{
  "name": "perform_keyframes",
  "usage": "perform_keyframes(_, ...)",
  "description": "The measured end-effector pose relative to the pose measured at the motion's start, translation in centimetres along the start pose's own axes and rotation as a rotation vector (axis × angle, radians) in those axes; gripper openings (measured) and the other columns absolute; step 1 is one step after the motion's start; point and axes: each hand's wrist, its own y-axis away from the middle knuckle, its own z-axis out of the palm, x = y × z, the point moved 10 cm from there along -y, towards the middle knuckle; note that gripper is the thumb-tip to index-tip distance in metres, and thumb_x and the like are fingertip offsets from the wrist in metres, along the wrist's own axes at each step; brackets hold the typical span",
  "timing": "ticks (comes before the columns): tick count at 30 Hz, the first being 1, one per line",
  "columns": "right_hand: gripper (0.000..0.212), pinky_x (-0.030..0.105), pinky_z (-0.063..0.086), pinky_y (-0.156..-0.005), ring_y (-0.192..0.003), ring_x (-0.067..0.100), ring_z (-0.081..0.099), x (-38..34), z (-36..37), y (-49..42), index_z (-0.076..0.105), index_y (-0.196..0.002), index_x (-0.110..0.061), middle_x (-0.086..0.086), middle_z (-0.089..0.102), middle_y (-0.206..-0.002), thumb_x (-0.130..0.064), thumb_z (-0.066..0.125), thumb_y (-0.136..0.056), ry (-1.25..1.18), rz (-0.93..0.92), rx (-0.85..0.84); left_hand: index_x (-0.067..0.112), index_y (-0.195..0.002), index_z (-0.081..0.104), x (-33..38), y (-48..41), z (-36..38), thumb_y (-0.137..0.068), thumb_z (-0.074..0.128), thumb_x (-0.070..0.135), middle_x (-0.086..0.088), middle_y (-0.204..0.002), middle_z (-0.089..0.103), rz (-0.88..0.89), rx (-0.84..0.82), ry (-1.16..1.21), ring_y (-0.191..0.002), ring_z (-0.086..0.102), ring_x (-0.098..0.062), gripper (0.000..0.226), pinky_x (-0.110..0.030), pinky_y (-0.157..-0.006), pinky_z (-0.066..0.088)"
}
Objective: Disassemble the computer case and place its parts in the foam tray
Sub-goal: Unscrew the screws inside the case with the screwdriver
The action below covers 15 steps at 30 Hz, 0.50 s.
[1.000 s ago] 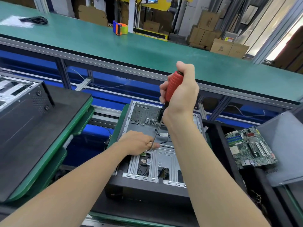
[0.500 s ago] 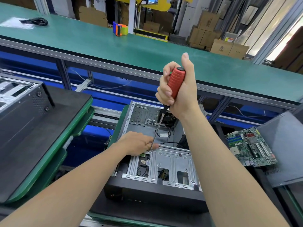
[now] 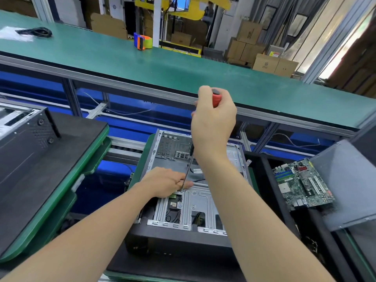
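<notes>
An open computer case (image 3: 168,159) lies flat in front of me, its silver drive bracket (image 3: 200,202) toward the near end. My right hand (image 3: 213,127) grips the red handle of a screwdriver (image 3: 216,99), held nearly upright. The shaft runs down to a screw at the bracket's far left corner. My left hand (image 3: 166,183) rests on the case there, its fingertips pinching the shaft just above the tip. A loose green motherboard (image 3: 303,184) lies in the black foam tray (image 3: 270,192) on the right.
A second case (image 3: 26,139) sits on a black pad atop green pallets at the left. A grey side panel (image 3: 350,184) leans at the right. Behind runs a long green bench (image 3: 183,66) carrying a tape dispenser (image 3: 142,42) and a black cable (image 3: 38,32).
My right hand has turned on the screwdriver handle, so its back now faces me and hides most of the red grip. The left hand stays at the tip.
</notes>
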Motion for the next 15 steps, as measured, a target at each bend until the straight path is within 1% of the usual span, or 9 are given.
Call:
perform_keyframes(2,0.032,0.024,0.038,-0.054,-0.053,0.008,0.04,0.1,-0.1,0.3,0.051,-0.066,-0.019,-0.014,0.045,-0.054,-0.032,0.068,-0.089,-0.027,0.021,0.047,0.028,-0.076,0.042,0.1,0.0,-0.1,-0.065,-0.003,0.084,0.007,-0.069,0.051,-0.005,0.0,-0.022,-0.064,0.047,-0.016,0.073,-0.038,-0.063,0.035)
perform_keyframes(3,0.039,0.025,0.036,-0.054,-0.053,0.01,0.037,0.1,0.2,0.2,0.047,-0.063,-0.016,-0.012,0.041,-0.053,-0.03,0.072,-0.09,-0.043,0.035,0.034,0.028,-0.076,0.042,0.2,0.0,-0.1,-0.064,-0.003,0.083,0.006,-0.069,0.051,-0.007,-0.001,-0.02,-0.064,0.048,-0.017,0.073,-0.038,-0.063,0.036)
perform_keyframes(4,0.044,0.031,0.036,-0.055,-0.055,0.015,0.036,0.2,0.6,0.0,0.045,-0.061,-0.012,-0.007,0.039,-0.055,-0.028,0.073,-0.091,-0.069,0.063,-0.009,0.028,-0.08,0.046,0.1,0.0,-0.1,-0.066,-0.003,0.085,0.006,-0.069,0.052,-0.008,-0.005,-0.015,-0.065,0.05,-0.019,0.076,-0.038,-0.064,0.038)
perform_keyframes(6,0.042,0.036,0.031,-0.052,-0.056,0.025,0.03,0.6,2.4,-0.5,0.044,-0.063,-0.007,0.01,0.036,-0.062,-0.019,0.072,-0.092,-0.151,0.144,-0.189,0.033,-0.091,0.051,0.0,-0.1,0.1,-0.073,0.002,0.091,0.008,-0.07,0.054,-0.009,-0.012,0.0,-0.071,0.056,-0.022,0.078,-0.038,-0.07,0.045)
perform_keyframes(7,0.039,0.032,0.028,-0.048,-0.052,0.023,0.027,0.7,3.4,-0.7,0.044,-0.064,-0.009,0.012,0.035,-0.062,-0.015,0.069,-0.093,-0.192,0.176,-0.314,0.035,-0.093,0.051,-0.1,-0.1,0.2,-0.078,0.005,0.092,0.008,-0.07,0.054,-0.013,-0.022,0.004,-0.074,0.056,-0.022,0.074,-0.038,-0.073,0.046)
perform_keyframes(9,0.04,0.023,0.023,-0.043,-0.044,0.018,0.024,0.9,5.1,-0.8,0.043,-0.062,-0.016,0.006,0.034,-0.056,-0.01,0.064,-0.096,-0.27,0.203,-0.587,0.037,-0.091,0.049,-0.2,-0.1,0.2,-0.087,0.013,0.088,0.009,-0.07,0.054,-0.009,-0.021,0.005,-0.073,0.056,-0.021,0.063,-0.037,-0.07,0.043)
perform_keyframes(11,0.041,0.02,0.022,-0.042,-0.039,0.015,0.023,0.9,6.0,-0.3,0.042,-0.06,-0.019,0.0,0.033,-0.052,-0.009,0.061,-0.095,-0.377,0.23,-0.836,0.036,-0.086,0.046,0.0,-0.1,0.1,-0.092,0.018,0.084,0.009,-0.068,0.054,0.003,0.001,0.009,-0.066,0.053,-0.015,0.056,-0.035,-0.064,0.037)
perform_keyframes(13,0.036,0.018,0.02,-0.041,-0.036,0.012,0.023,0.8,6.3,0.2,0.044,-0.058,-0.021,-0.003,0.033,-0.048,-0.01,0.06,-0.089,-0.512,0.286,-1.011,0.035,-0.082,0.045,0.0,0.0,0.1,-0.093,0.019,0.084,0.008,-0.066,0.055,0.003,0.011,0.019,-0.062,0.049,-0.006,0.056,-0.034,-0.061,0.035)
perform_keyframes(15,0.031,0.017,0.019,-0.039,-0.034,0.009,0.025,0.7,6.3,0.5,0.049,-0.059,-0.02,-0.004,0.035,-0.046,-0.01,0.061,-0.085,-0.631,0.342,-1.11,0.033,-0.087,0.051,-0.1,0.0,0.2,-0.092,0.019,0.085,0.008,-0.068,0.057,-0.005,-0.004,0.025,-0.064,0.05,-0.004,0.061,-0.034,-0.063,0.037)
